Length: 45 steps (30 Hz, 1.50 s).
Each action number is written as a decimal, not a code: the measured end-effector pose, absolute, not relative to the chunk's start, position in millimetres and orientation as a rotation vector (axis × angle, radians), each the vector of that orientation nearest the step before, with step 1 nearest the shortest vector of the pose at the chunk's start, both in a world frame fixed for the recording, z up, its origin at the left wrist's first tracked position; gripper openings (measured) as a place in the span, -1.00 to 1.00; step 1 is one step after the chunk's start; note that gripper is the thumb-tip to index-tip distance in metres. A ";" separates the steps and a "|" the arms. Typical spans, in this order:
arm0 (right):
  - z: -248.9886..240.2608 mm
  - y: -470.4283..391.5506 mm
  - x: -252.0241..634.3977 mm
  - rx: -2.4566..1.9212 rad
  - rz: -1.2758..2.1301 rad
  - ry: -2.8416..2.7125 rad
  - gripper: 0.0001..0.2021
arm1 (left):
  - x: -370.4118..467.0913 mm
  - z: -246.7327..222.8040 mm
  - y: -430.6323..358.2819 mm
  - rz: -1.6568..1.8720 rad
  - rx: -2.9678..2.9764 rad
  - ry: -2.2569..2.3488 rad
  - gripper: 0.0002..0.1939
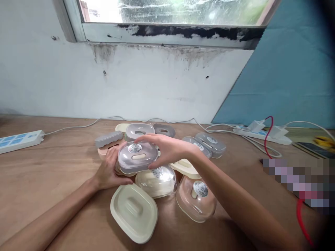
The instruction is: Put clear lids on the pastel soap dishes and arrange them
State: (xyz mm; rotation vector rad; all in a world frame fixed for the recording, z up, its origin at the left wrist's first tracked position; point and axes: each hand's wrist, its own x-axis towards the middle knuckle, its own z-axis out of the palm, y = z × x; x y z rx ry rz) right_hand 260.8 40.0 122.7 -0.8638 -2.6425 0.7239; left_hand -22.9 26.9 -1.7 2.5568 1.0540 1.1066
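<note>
From the head view, the round label (134,148) on the grey box (133,164) is too small to read. Below is a brown wooden table (65,150); a window (188,12) sits at twelve o'clock, a blue sheet (282,76) at two. The left hand (110,172) grips the box from eight o'clock; the right hand (171,149), at three, clasps its end.

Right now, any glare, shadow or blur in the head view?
Head view: window blown out toward its left; highlights on the clear cover, softer reflections on the held grey box; shadow beside the cream lid; dark blur along the right edge; pixelated patch hiding something at right.
</note>
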 end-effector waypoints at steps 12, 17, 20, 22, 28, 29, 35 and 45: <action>138.1 68.2 309.3 -1.117 0.905 -2.529 -0.29 | -20.9 -8.6 26.8 1.043 2.444 1.102 -0.07; 131.7 79.3 337.4 -1.389 0.922 -2.528 -0.14 | -19.2 0.2 24.9 0.989 2.589 0.990 -0.32; 118.2 85.9 338.8 -1.474 0.835 -2.543 -0.05 | -16.5 6.9 22.5 0.932 2.660 0.938 -0.42; 109.4 89.7 334.9 -1.520 0.765 -2.542 -0.03 | -15.8 7.4 22.2 0.940 2.668 0.959 -0.48; 109.0 87.8 323.4 -1.494 0.688 -2.445 -0.05 | -18.1 0.7 25.0 1.037 2.632 1.021 -0.56; 112.6 86.8 325.0 -1.513 0.706 -2.416 -0.05 | -18.3 0.7 24.9 1.056 2.634 1.027 -0.57; 125.4 95.6 362.9 -1.885 0.568 -2.223 -0.22 | -17.6 4.4 20.0 1.192 2.659 1.094 -0.70; 108.3 106.6 388.2 -2.460 0.489 -2.143 0.01 | -15.5 1.9 24.9 1.348 2.425 1.388 -0.61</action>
